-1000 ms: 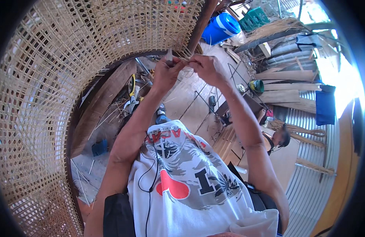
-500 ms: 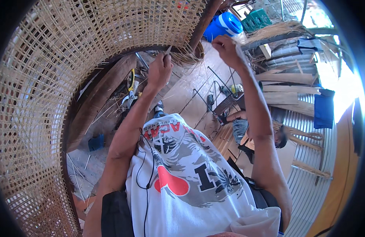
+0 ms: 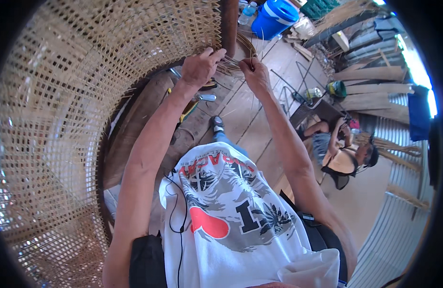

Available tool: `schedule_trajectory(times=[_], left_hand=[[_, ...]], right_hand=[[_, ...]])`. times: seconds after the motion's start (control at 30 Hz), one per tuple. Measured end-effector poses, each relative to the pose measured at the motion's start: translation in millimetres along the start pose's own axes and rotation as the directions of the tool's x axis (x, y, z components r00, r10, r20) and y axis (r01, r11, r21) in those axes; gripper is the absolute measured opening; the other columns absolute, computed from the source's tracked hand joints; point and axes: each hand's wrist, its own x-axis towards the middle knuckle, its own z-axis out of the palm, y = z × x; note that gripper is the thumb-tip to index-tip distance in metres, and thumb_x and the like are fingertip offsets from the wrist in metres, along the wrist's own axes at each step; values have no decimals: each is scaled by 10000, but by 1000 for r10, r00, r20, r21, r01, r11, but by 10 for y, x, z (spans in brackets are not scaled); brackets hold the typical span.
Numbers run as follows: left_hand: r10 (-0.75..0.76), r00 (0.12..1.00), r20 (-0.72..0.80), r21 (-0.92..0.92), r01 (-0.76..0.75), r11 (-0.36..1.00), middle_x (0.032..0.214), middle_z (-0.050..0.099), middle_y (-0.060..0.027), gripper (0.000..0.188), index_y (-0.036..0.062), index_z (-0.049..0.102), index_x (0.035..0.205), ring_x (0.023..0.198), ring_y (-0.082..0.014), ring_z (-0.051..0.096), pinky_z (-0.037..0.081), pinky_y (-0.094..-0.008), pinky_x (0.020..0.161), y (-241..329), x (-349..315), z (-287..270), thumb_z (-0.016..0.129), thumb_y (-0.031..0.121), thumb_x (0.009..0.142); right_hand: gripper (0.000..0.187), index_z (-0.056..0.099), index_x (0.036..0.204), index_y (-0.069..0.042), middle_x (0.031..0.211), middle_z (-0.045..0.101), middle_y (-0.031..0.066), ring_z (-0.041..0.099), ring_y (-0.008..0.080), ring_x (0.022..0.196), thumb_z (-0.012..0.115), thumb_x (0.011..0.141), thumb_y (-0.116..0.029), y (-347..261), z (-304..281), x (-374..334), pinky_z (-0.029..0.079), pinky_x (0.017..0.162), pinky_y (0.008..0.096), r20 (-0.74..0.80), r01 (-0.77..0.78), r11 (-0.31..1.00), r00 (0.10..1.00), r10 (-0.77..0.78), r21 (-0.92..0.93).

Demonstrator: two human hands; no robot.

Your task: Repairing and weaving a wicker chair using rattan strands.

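Note:
A large panel of open-woven cane [image 3: 149,36] curves across the left and top, meeting a dark wooden post [image 3: 229,29]. My left hand [image 3: 200,68] is beside that post at the panel's edge, fingers closed and bent; what they grip is hidden. Across a short gap, my right hand [image 3: 256,77] pinches thin cane strands [image 3: 232,61], which stretch toward my left fingertips. Loose strands loop beyond the right hand, near a brown coiled rim [image 3: 249,44].
Yellow-handled tools [image 3: 189,111] lie below my left forearm, near a dark timber [image 3: 137,113]. A blue cooler [image 3: 278,18] and a plastic bottle [image 3: 248,13] stand at the back. Another person [image 3: 343,151] sits low at right, near boards [image 3: 370,103] and corrugated sheeting [image 3: 375,245].
My right hand has come down and left, closer to the left hand. The pale pointed tool seen in my left hand no longer shows. My view has shifted, revealing more of the other person.

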Motion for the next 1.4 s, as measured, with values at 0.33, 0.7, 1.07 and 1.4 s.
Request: schedule_trajectory(times=[0.33, 0.7, 1.07, 1.4], left_hand=[[138, 977, -164, -21, -143, 989, 1178, 879, -4, 240, 210, 850, 1292, 984, -315, 911, 738, -459, 772, 188, 399, 155, 952, 125, 1091], [-219, 969, -115, -124, 204, 971, 1108, 897, -153, 152, 39, 856, 1200, 974, -374, 898, 718, -491, 872, 688, 489, 19, 950, 106, 1101], [-293, 940, -172, 49, 305, 951, 1175, 907, -168, 196, 60, 837, 1277, 1035, -401, 896, 709, -547, 901, 745, 177, -70, 938, 158, 1140], [-251, 951, -182, -133, 229, 964, 1220, 942, -152, 175, 46, 932, 1316, 1104, -365, 922, 730, -467, 976, 459, -157, -482, 939, 64, 1142]], right_hand=[[244, 869, 1316, -22, 1031, 787, -37, 677, 72, 978, 838, 1308, -264, 493, -303, 26, 565, 878, 302, 36, -84, 927, 996, 76, 367], [284, 868, 1320, -28, 1071, 796, -54, 680, 51, 1001, 848, 1303, -310, 35, -578, 835, 561, 903, 269, -10, 47, 887, 999, -48, 459], [301, 885, 1385, -18, 1097, 789, -66, 662, 42, 995, 851, 1307, -307, -321, 8, 785, 554, 881, 259, 97, 74, 865, 985, -140, 496], [497, 888, 1559, -27, 1295, 850, -28, 702, 77, 1173, 745, 1356, -458, -357, 231, 664, 594, 1072, 315, 285, -17, 909, 952, -113, 416]])
